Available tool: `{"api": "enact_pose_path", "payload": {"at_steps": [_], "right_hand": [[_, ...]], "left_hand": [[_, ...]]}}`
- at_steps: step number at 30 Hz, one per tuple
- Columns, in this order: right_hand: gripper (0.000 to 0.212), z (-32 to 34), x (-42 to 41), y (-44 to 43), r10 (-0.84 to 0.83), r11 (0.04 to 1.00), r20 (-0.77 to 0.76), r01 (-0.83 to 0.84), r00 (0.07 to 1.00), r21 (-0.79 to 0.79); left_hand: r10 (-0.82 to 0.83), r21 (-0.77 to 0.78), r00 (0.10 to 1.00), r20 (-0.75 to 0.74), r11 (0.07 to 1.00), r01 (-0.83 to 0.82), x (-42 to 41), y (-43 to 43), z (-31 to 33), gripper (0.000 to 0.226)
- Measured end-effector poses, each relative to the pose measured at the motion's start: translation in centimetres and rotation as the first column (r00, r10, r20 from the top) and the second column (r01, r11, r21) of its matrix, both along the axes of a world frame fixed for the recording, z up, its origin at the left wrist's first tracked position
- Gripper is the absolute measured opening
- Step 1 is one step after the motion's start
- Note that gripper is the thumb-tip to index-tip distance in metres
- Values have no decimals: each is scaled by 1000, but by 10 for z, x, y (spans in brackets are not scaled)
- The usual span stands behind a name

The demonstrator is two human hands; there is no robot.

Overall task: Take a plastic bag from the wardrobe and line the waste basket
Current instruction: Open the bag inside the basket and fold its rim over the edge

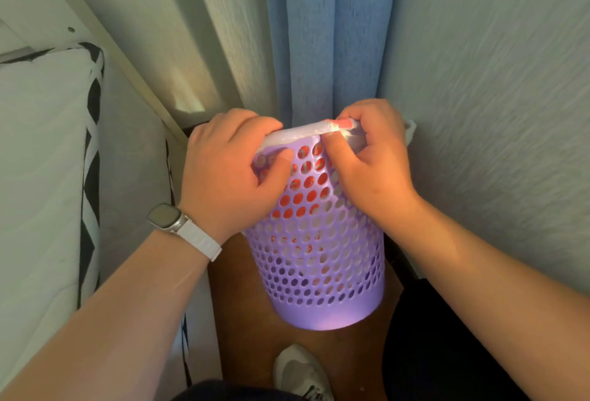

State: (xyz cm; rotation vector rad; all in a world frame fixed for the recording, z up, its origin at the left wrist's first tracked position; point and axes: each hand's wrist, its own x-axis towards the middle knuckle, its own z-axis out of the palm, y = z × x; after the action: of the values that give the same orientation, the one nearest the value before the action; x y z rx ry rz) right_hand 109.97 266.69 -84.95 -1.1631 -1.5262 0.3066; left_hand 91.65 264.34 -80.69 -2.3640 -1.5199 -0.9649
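Note:
A purple perforated waste basket (322,260) stands on the brown floor in front of me. A white plastic bag with red print (303,134) sits inside it; the red shows through the holes, and the bag's edge is folded over the near rim. My left hand (230,174), with a white-strapped watch on the wrist, grips the bag edge at the rim's left side. My right hand (370,161) pinches the bag edge on the rim's right side. A bit of bag pokes out behind my right hand.
A mattress with a black-and-white trim (48,161) lies close on the left. A blue curtain (332,33) hangs behind the basket, and a textured wall (495,97) is on the right. My grey shoe (300,372) is on the floor below the basket.

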Motion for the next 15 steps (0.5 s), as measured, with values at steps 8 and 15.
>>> {"api": "enact_pose_path", "payload": {"at_steps": [8, 15], "right_hand": [[19, 8, -24, -13, -22, 998, 60, 26, 998, -63], [23, 2, -17, -9, 81, 996, 40, -80, 996, -37]], "left_hand": [[34, 80, 999, -2, 996, -33, 16, -5, 0, 20], [80, 34, 997, -1, 996, -80, 6, 0, 1, 14]]}}
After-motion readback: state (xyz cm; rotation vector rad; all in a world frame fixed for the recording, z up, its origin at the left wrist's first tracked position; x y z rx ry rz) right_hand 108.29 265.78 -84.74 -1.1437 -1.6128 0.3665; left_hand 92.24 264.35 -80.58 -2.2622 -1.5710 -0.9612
